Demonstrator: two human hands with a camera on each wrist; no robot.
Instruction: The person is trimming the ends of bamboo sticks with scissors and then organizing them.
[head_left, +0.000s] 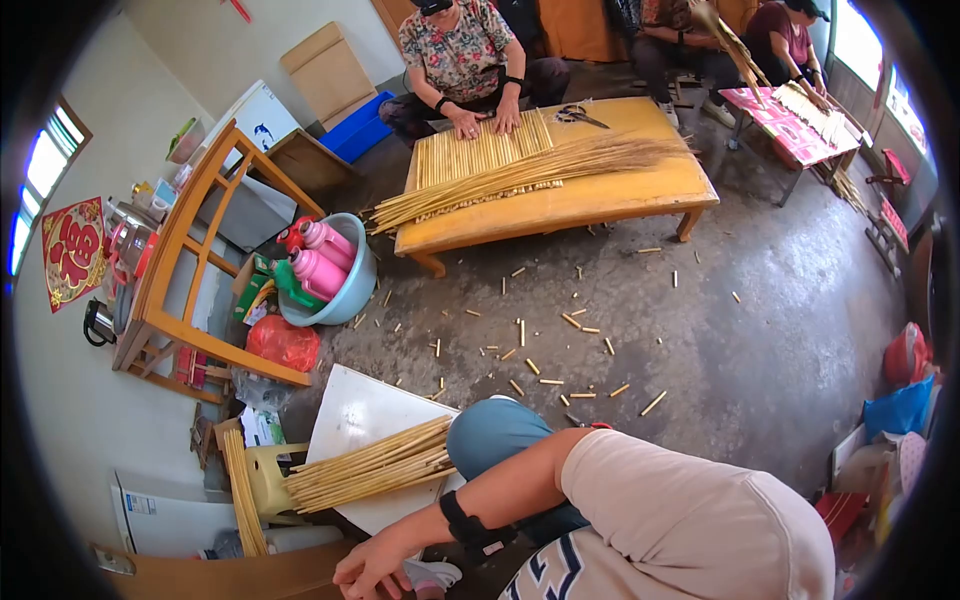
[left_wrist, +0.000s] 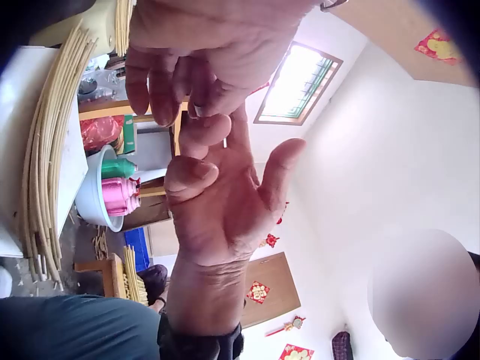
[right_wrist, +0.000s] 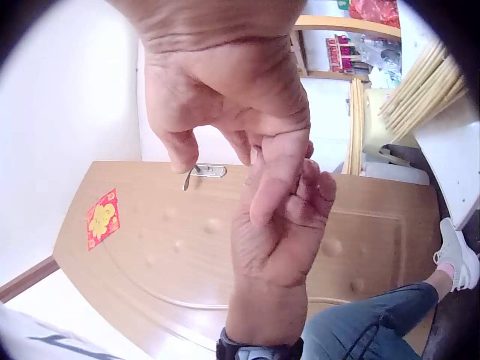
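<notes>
In the left wrist view, the left hand (left_wrist: 217, 45) comes down from the top with its fingers loosely bent, against the fingers of the right hand (left_wrist: 225, 195), whose palm shows and whose thumb stands apart. The right wrist view has the right hand (right_wrist: 232, 97) above, one finger lying across the palm of the left hand (right_wrist: 281, 225); the left fingers are loosely bent. No object is visible in either hand. At the bottom of the head view, the right hand (head_left: 378, 565) shows beside a wooden surface (head_left: 240, 578); the left hand cannot be made out there.
Straw-coloured stalks (head_left: 380, 465) lie on a white board (head_left: 345, 410) near a knee. A blue basin (head_left: 360, 280) holds pink flasks. Cut pieces litter the floor (head_left: 620, 330). Across the room, people work at a yellow table (head_left: 620, 190) and a pink-topped table (head_left: 775, 125).
</notes>
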